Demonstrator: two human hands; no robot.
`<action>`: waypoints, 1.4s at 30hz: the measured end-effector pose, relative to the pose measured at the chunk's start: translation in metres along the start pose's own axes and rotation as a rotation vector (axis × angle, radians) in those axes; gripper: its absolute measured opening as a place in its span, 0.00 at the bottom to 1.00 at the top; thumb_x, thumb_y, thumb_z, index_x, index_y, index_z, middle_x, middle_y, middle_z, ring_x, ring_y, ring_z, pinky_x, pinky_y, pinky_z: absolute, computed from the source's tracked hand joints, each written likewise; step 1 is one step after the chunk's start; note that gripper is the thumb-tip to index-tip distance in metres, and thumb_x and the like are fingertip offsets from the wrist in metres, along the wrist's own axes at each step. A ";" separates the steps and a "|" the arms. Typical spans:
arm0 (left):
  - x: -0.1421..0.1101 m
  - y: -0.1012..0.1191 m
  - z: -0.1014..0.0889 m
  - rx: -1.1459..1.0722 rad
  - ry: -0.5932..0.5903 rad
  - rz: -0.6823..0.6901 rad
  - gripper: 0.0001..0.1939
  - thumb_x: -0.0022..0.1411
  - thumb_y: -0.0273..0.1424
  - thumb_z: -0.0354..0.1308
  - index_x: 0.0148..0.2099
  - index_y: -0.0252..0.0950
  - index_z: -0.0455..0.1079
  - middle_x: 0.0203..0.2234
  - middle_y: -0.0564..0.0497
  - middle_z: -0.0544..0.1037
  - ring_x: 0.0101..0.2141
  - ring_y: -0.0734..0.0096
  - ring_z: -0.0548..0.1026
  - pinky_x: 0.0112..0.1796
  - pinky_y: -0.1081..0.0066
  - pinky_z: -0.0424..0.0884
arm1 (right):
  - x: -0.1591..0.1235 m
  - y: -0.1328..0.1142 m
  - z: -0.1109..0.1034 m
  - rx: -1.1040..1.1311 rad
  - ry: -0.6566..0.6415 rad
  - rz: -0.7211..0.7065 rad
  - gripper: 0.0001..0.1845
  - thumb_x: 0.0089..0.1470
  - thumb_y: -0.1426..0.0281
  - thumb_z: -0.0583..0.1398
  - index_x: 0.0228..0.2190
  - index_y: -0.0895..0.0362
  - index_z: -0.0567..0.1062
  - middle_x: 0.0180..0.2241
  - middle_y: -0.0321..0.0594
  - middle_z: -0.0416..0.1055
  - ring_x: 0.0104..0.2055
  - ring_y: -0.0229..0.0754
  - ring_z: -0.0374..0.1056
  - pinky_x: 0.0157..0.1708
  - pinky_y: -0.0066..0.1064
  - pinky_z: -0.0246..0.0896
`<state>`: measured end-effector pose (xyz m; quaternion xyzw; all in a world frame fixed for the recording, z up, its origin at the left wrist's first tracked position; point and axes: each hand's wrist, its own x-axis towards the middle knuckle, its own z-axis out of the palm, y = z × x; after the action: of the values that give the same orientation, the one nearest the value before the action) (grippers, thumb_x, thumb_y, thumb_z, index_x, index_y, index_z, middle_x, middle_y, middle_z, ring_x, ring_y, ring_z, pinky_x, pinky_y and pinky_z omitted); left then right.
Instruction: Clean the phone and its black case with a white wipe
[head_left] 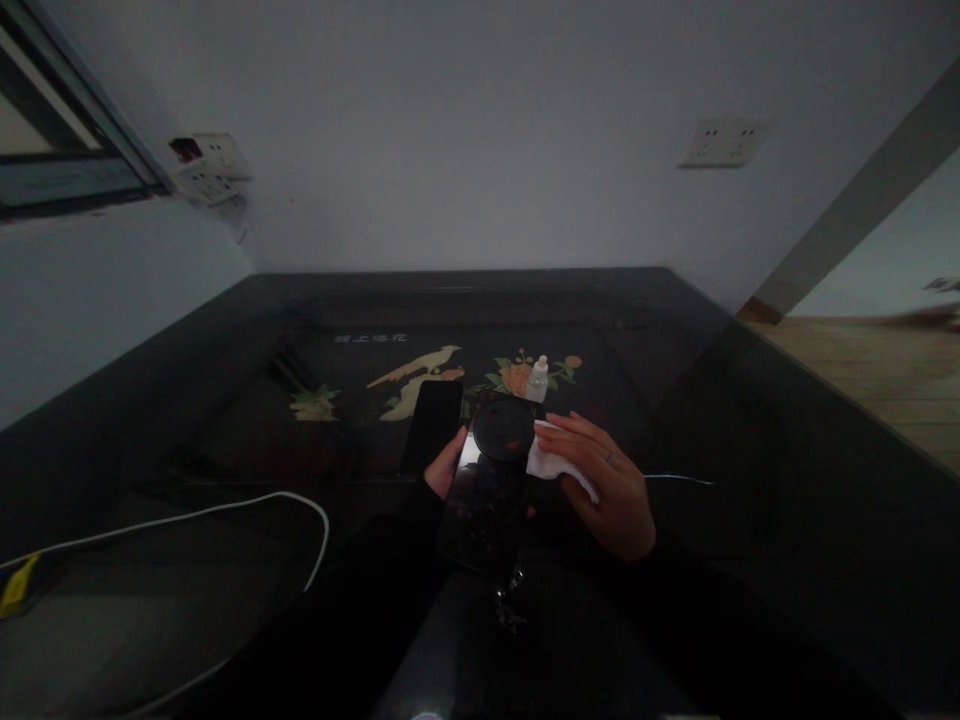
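My left hand [446, 462] holds a black smartphone [480, 510] upright by its lower left side, back facing up. The phone has a large round camera module [504, 428] near its top end. My right hand [607, 485] grips a white tissue or cloth [559, 460], pressing it against the module's right edge. A second black phone [433, 427] lies on the table next to my left hand. Just beyond the module stands a small white dropper bottle [537, 380]. A small metal charm [508, 602] dangles below the held phone.
The dark glass-topped table [679, 400] has a bird-and-flower painting under it. A white cable [172, 522] loops at the left, and a thin cable [679, 478] runs right. Wall sockets [724, 142] sit above. A wooden floor [862, 390] shows at right.
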<state>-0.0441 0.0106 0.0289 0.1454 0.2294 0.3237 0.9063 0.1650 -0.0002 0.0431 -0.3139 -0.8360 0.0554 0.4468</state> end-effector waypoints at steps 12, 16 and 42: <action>0.000 0.001 -0.003 -0.058 -0.020 -0.004 0.28 0.60 0.46 0.46 0.53 0.29 0.65 0.46 0.40 0.74 0.45 0.50 0.71 0.47 0.48 0.61 | 0.000 -0.001 0.000 0.010 -0.008 0.000 0.21 0.52 0.80 0.51 0.47 0.55 0.67 0.49 0.42 0.68 0.55 0.45 0.59 0.54 0.50 0.54; 0.003 0.000 -0.005 -0.041 -0.132 -0.011 0.28 0.60 0.47 0.44 0.50 0.28 0.68 0.45 0.38 0.74 0.44 0.52 0.72 0.46 0.50 0.61 | -0.001 0.000 0.000 0.027 0.005 0.007 0.20 0.52 0.80 0.50 0.47 0.55 0.67 0.48 0.42 0.68 0.55 0.45 0.60 0.54 0.49 0.54; 0.018 -0.027 -0.006 0.065 -0.043 0.107 0.25 0.62 0.37 0.47 0.60 0.33 0.57 0.41 0.44 0.76 0.44 0.58 0.72 0.49 0.61 0.58 | 0.006 -0.009 -0.003 0.160 -0.061 0.060 0.12 0.55 0.76 0.48 0.39 0.53 0.65 0.48 0.41 0.68 0.57 0.45 0.56 0.58 0.52 0.44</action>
<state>-0.0208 0.0027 0.0068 0.1936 0.2123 0.3610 0.8872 0.1607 -0.0044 0.0531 -0.3001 -0.8323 0.1450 0.4430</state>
